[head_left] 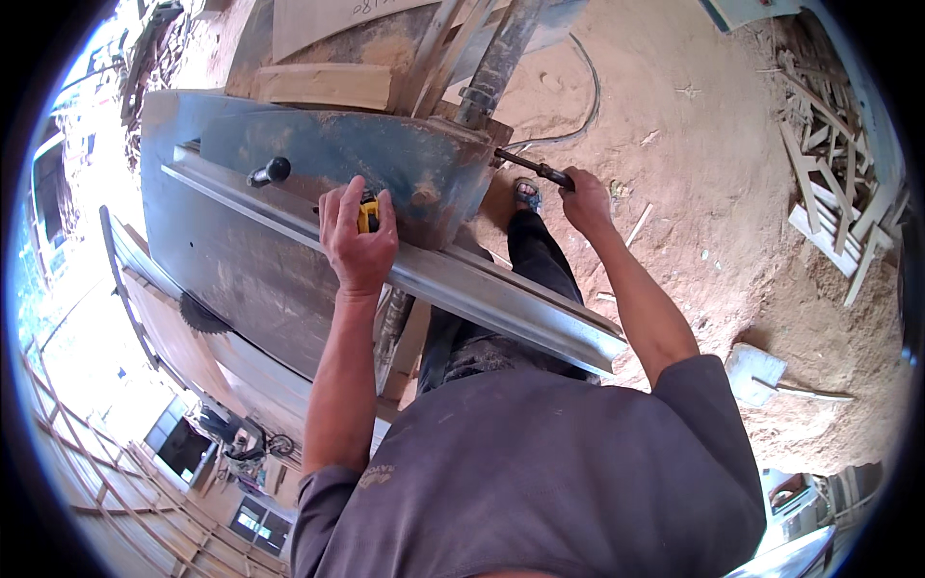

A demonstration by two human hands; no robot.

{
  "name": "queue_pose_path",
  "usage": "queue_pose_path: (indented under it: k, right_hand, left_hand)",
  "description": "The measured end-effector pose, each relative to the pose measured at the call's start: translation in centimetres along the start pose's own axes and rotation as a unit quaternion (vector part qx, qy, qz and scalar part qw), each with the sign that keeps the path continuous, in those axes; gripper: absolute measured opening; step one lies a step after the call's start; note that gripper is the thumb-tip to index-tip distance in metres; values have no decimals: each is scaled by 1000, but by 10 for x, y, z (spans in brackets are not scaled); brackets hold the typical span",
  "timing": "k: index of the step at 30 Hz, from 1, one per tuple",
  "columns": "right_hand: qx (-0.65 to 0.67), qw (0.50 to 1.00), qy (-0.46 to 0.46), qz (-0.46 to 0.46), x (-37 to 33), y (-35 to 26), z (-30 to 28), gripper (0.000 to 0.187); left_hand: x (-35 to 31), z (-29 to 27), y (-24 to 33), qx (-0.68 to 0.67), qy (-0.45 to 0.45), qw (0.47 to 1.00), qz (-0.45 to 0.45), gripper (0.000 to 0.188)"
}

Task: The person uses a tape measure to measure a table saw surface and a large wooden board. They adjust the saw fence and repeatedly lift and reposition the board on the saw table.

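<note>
My left hand (355, 241) rests at the long metal fence (501, 299) of a table saw, fingers curled round a yellow and black tape measure (368, 214). Whether any of its tape is drawn out cannot be seen. To the right, my right hand (587, 204) is closed on the dark handle (551, 174) of a thin rod that reaches the corner of the blue-grey saw table (318, 144). A black-knobbed lever (270, 171) stands left of my left hand. Farther left, part of a toothed saw blade (204, 316) shows above the table.
Wooden boards (323, 85) lie beyond the table. Scrap wood (838, 183) is heaped at the far right, with a flat-bladed shovel (756, 374) on the sandy ground nearer me. A dark cable (595, 91) curves across the ground. The fence's end projects in front of my body.
</note>
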State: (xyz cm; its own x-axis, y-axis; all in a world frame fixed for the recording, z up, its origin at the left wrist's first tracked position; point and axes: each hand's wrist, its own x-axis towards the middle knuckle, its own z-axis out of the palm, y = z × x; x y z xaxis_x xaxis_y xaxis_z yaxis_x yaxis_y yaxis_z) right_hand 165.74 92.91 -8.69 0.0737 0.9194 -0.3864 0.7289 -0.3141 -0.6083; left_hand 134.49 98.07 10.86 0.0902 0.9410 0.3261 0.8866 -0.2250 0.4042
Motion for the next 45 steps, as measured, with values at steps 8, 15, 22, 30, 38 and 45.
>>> queue_pose_path:
  k: [8, 15, 22, 30, 38, 45]
  right_hand:
    - [63, 997, 6, -39, 39, 15, 50, 19]
    - [-120, 991, -44, 38, -18, -65, -67, 21]
    - [-33, 997, -64, -7, 0, -12, -21, 22]
    - [-6, 1000, -16, -10, -6, 60, -32, 17]
    - [247, 964, 68, 69, 37, -18, -31, 20]
    - [265, 964, -25, -25, 44, -40, -1, 18]
  left_hand:
    - [3, -1, 6, -31, 14, 999, -6, 33]
    - [1, -4, 2, -47, 53, 997, -36, 32]
    - [-17, -18, 10, -143, 42, 989, -2, 31]
    - [-68, -16, 31, -131, -61, 989, -1, 26]
    - [-74, -18, 27, -135, -96, 986, -14, 22]
    - [-72, -23, 27, -129, -121, 984, -18, 24]
